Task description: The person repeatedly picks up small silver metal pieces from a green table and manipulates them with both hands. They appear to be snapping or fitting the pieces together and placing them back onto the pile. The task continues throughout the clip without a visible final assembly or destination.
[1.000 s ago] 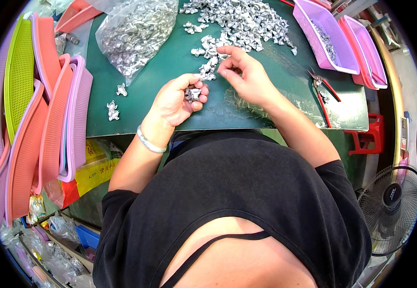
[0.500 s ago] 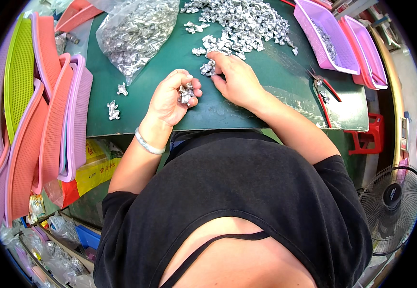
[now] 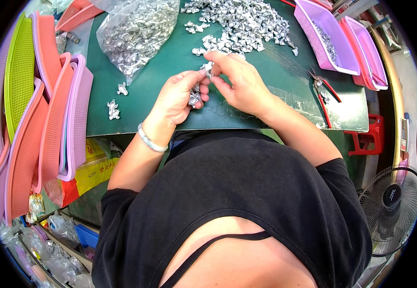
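Curled fingers of my left hand [image 3: 179, 96] close around a few small silver metal castings [image 3: 195, 97], partly hidden in the palm. Between both hands' fingertips is one more silver figure-shaped casting [image 3: 208, 68]; my right hand [image 3: 239, 84] pinches it from the right while the left thumb touches it. Just beyond my hands spreads a loose heap of the same castings [image 3: 254, 26] on the green table [image 3: 155, 79]. Two single castings [image 3: 113, 110] lie on the tabletop left of my left hand.
A clear plastic bag [image 3: 136, 41] full of castings lies at the back left. Nested plastic baskets [image 3: 50, 105] line the left side. On the right are red-handled pliers [image 3: 324, 91], a purple basket [image 3: 326, 41] with castings, a red stool [image 3: 368, 135] and a fan [image 3: 392, 206].
My right hand has drawn a casting back from the heap's near edge toward the left fingertips. My left hand has moved slightly right, its thumb now meeting that casting.
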### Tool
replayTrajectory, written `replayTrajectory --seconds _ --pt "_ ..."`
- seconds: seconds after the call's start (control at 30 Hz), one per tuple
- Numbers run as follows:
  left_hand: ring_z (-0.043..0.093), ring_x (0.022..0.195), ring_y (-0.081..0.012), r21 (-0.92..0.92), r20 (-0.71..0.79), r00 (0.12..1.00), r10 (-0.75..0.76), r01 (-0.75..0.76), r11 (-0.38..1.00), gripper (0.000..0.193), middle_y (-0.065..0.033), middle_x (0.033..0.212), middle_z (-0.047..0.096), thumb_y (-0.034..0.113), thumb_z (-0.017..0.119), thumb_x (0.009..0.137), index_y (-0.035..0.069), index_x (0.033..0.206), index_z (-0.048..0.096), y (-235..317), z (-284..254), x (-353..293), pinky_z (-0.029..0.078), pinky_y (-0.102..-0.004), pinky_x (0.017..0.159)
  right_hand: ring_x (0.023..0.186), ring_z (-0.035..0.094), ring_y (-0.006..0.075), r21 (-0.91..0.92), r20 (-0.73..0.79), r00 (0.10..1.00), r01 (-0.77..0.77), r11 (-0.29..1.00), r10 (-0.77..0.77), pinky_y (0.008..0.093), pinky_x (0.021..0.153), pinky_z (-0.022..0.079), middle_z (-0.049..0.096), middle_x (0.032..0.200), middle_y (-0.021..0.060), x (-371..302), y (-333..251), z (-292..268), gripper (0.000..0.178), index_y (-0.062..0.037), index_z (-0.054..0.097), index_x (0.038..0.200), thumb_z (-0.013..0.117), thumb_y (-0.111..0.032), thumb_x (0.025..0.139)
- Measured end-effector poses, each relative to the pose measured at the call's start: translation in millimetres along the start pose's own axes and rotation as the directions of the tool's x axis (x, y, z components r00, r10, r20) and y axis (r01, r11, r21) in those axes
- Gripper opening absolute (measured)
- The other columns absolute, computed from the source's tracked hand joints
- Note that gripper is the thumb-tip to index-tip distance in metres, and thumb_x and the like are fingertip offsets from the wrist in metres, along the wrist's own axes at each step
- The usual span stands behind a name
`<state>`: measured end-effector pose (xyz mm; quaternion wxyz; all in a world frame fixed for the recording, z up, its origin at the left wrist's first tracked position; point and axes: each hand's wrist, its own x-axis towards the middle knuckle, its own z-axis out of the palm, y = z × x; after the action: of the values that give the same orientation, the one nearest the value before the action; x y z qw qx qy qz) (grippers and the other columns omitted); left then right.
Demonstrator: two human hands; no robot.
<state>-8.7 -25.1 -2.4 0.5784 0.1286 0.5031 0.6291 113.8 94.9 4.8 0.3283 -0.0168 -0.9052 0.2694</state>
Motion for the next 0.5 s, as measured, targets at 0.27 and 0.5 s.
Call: replayTrajectory --seconds 0.27,0.5 --pt "0.052 0.055 -0.0150 -0.041 -0.033 0.999 -0.010 0.009 0.999 0.016 -0.0057 0.066 0.054 0.017 0.053 0.084 0.003 0.078 0.054 1.5 -3.7 0.3 0.039 -0.0213 0.042 0.085 0.054 0.0267 -0.047 0.080 0.989 -0.123 0.991 0.126 0.0352 0.075 0.044 0.058 0.090 0.0093 -2.6 19.7 4.7 0.047 -0.0061 0.047 0.116 0.060 -0.001 0.071" --pt "0.052 0.056 -0.0155 -0.128 0.014 0.998 -0.053 0.055 0.990 0.019 -0.0056 0.067 0.053 0.020 0.051 0.085 0.004 0.075 0.053 0.9 -11.0 1.3 0.040 -0.0218 0.042 0.090 0.053 0.0284 -0.116 0.191 0.971 -0.125 0.985 0.146 0.0363 0.079 0.042 0.059 0.095 0.0116 3.0 18.3 4.2 0.045 -0.0044 0.048 0.115 0.058 -0.001 0.070"
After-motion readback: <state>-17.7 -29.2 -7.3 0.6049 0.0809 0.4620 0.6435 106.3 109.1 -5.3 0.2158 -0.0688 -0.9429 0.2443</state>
